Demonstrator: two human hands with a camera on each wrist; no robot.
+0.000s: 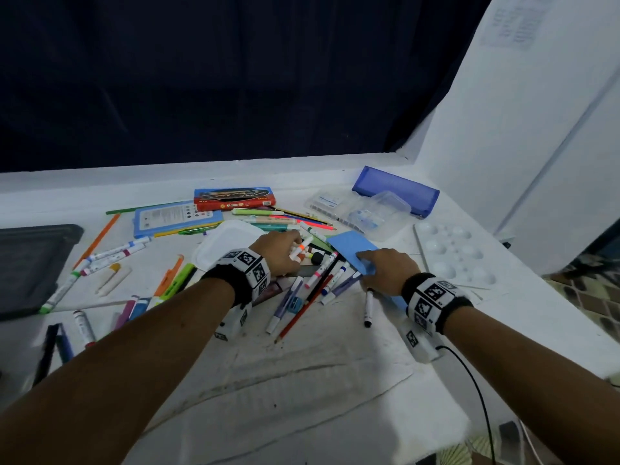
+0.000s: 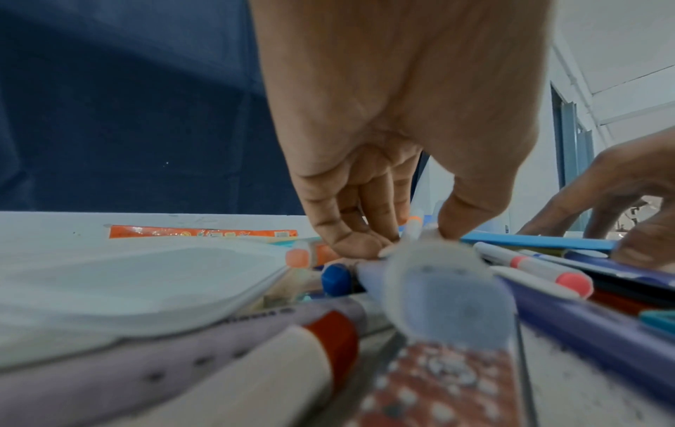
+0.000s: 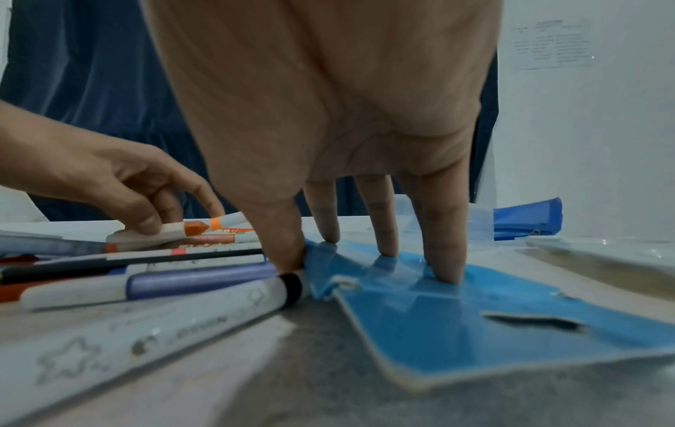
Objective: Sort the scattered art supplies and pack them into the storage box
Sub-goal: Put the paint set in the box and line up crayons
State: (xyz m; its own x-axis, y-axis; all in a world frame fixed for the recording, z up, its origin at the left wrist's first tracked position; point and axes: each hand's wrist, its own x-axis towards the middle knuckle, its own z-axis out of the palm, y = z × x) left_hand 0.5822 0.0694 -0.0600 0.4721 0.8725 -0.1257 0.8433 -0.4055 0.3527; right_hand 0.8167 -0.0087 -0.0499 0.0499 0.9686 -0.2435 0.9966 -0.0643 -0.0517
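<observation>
Markers, pens and pencils lie scattered over the white table [image 1: 302,380]. My left hand [image 1: 297,248] reaches into the pile in the middle and pinches a white marker with an orange band [image 1: 301,249] [image 2: 414,228] between thumb and curled fingers. In the right wrist view its thumb rests on the marker [image 3: 175,229]. My right hand [image 1: 365,263] [image 3: 365,254] presses straight fingertips onto a blue sheet [image 1: 349,245] [image 3: 475,317], thumb at its crumpled corner. A clear plastic storage box [image 1: 379,209] stands open at the back right.
A white lid [image 1: 224,246] lies left of my left hand. At the back are a red box [image 1: 235,198], a blue card [image 1: 174,216] and a blue pencil case [image 1: 396,191]. A white palette [image 1: 453,253] sits right, a dark tray [image 1: 30,263] far left. A black-tipped marker [image 1: 369,307] lies by my right wrist.
</observation>
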